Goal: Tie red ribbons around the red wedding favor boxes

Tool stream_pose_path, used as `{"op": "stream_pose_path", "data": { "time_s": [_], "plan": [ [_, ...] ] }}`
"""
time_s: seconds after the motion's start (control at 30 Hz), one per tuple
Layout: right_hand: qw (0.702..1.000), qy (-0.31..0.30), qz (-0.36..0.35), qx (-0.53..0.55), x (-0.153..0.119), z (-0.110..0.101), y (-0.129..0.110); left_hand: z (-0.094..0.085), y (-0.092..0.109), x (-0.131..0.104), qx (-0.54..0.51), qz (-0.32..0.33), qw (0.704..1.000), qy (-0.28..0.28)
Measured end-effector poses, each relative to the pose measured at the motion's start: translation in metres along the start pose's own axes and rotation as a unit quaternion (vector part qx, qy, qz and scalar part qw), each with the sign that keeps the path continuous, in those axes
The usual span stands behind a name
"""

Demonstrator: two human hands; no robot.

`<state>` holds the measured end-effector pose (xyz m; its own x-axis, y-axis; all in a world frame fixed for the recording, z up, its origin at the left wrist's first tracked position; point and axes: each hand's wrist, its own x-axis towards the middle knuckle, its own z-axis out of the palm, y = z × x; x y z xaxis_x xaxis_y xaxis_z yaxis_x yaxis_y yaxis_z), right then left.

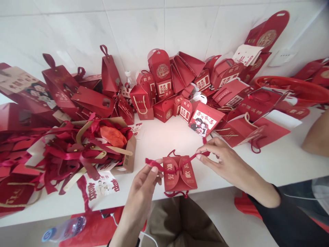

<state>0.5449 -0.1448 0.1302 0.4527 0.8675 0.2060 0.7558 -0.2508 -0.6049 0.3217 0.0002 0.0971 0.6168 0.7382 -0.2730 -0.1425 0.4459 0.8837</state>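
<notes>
A small red gift box (180, 183) with gold characters lies at the front edge of the white table, its two rounded flaps meeting in the middle. A dark red ribbon (191, 158) crosses the top of the box, looped or knotted at its centre. Between the thumb and fingers of my left hand (144, 185) is one ribbon end, at the box's left side. My right hand (218, 154) pinches the other end, pulled out to the upper right. Red cord shows at the box's back and front edges.
On the left a cardboard box (130, 154) overflows with ribbons and straps. Several red gift boxes (141, 99) line the tiled wall. A red basin (290, 87) stands at the right. Below the table, a plastic bottle (65, 228) lies on a red surface. Another person's arm (317, 137) shows at right.
</notes>
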Motion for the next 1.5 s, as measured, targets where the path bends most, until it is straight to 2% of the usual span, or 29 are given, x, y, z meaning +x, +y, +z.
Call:
{"op": "stream_pose_path", "data": {
  "time_s": [0.1, 0.23, 0.33, 0.4, 0.5, 0.57, 0.67, 0.73, 0.83, 0.9, 1.03, 1.17, 1.27, 1.4, 1.5],
  "plan": [
    [0.998, 0.057, -0.024, -0.023, -0.001, 0.006, -0.001, 0.005, -0.003, -0.002, 0.067, 0.090, 0.994, 0.007],
    [0.989, 0.127, -0.061, -0.049, 0.000, 0.012, -0.004, 0.017, 0.006, 0.001, 0.069, 0.129, 0.988, -0.057],
    [0.986, 0.142, -0.070, -0.048, 0.000, 0.010, -0.011, 0.027, 0.016, 0.003, 0.162, 0.176, 0.970, -0.049],
    [0.988, 0.131, -0.075, -0.025, 0.000, 0.006, -0.020, 0.034, 0.021, 0.003, 0.253, 0.217, 0.942, -0.035],
    [0.994, 0.067, -0.078, 0.045, 0.002, 0.003, -0.035, 0.041, 0.024, 0.002, 0.351, 0.269, 0.897, -0.021],
    [0.993, 0.029, -0.082, 0.080, 0.004, 0.003, -0.043, 0.044, 0.024, 0.002, 0.388, 0.317, 0.866, 0.002],
    [0.993, 0.013, -0.074, 0.090, 0.005, 0.003, -0.049, 0.046, 0.023, 0.002, 0.403, 0.390, 0.826, 0.058],
    [0.993, 0.016, -0.078, 0.087, 0.005, 0.002, -0.050, 0.046, 0.023, 0.002, 0.377, 0.384, 0.841, 0.054],
    [0.992, 0.046, -0.104, 0.058, 0.004, -0.002, -0.049, 0.045, 0.023, 0.004, 0.293, 0.313, 0.903, -0.009],
    [0.992, 0.052, -0.102, 0.058, 0.004, -0.006, -0.050, 0.044, 0.021, 0.005, 0.252, 0.291, 0.922, -0.033],
    [0.989, -0.004, -0.049, 0.139, 0.004, -0.010, -0.054, 0.042, 0.016, 0.007, 0.251, 0.306, 0.918, -0.037],
    [0.981, -0.037, 0.003, 0.192, 0.004, -0.010, -0.056, 0.044, 0.016, 0.008, 0.258, 0.273, 0.925, -0.062],
    [0.980, -0.037, -0.023, 0.195, 0.006, -0.009, -0.055, 0.047, 0.020, 0.008, 0.279, 0.259, 0.922, -0.071],
    [0.989, -0.002, -0.070, 0.128, 0.008, -0.008, -0.050, 0.044, 0.024, 0.008, 0.323, 0.273, 0.903, -0.079],
    [0.995, -0.034, -0.062, 0.077, 0.006, -0.007, -0.047, 0.037, 0.023, 0.008, 0.347, 0.290, 0.889, -0.072]
  ]
}}
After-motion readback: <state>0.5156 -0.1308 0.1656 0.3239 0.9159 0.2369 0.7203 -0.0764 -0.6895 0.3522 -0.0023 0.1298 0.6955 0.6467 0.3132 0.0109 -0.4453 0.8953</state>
